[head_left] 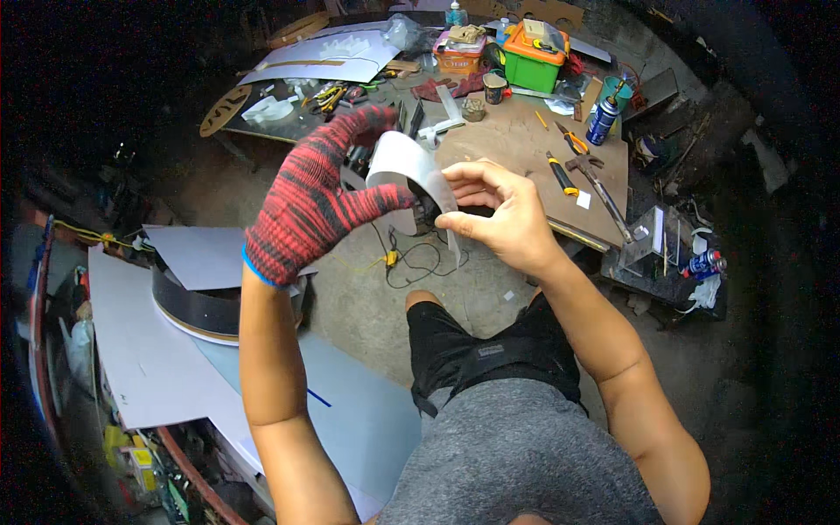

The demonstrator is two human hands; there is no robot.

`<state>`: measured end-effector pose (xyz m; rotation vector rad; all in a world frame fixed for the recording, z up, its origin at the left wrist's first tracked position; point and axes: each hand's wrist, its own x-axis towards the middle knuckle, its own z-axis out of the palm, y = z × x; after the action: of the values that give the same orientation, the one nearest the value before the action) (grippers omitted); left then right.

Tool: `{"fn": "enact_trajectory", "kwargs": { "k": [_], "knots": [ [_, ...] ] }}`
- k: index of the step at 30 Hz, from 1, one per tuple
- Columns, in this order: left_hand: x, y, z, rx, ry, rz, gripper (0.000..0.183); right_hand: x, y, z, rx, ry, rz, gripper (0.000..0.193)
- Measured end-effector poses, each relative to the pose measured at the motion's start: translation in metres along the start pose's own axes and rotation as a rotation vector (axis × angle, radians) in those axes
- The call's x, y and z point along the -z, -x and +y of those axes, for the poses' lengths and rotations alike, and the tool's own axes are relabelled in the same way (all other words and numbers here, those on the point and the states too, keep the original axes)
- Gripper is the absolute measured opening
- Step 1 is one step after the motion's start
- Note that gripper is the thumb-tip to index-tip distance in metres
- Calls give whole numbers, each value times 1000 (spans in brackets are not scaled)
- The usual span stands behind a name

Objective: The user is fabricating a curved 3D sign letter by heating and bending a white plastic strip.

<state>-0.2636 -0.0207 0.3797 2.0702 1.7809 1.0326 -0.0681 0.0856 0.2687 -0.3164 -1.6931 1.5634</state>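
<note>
A white curved piece, like a bent strip of thin sheet, is held up in front of my chest; its exact kind is unclear. My left hand wears a red and black knitted glove with a blue cuff. Its thumb and fingers are closed round the left part of the piece. Bare, my right hand pinches the right edge, where the strip hangs down, between thumb and fingers. The inside of the curve is partly hidden by the gloved thumb.
Ahead is a workbench with a hammer, pliers, a cutter, a spray can and a green and orange toolbox. White sheets lie at left. Black cable coils on the floor.
</note>
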Motion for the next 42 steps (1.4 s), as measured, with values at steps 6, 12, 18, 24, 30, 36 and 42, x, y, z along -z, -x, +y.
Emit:
{"fn": "enact_trajectory", "kwargs": {
  "k": [6, 12, 18, 24, 30, 36, 42],
  "knots": [
    [5, -17, 2, 68, -92, -130, 60, 2, -3, 0, 8, 50, -11, 46],
    [2, -33, 12, 50, -158, -209, 61, 4, -6, -2, 61, 68, 32, 40],
    [6, -43, 26, 122, -235, -286, 57, 5, -6, -10, 0, 39, -16, 43],
    [11, -40, 20, 147, -232, -315, 60, 0, -3, -13, 33, 51, 2, 44],
    [18, -26, 18, 85, -173, -282, 55, -12, 4, -13, 197, 122, 73, 38],
    [23, -19, 19, 200, -143, -303, 63, -16, 4, -15, 192, 124, 41, 38],
    [32, -11, 19, 250, -127, -260, 65, -21, 2, -14, 233, 102, 21, 42]
  ]
}}
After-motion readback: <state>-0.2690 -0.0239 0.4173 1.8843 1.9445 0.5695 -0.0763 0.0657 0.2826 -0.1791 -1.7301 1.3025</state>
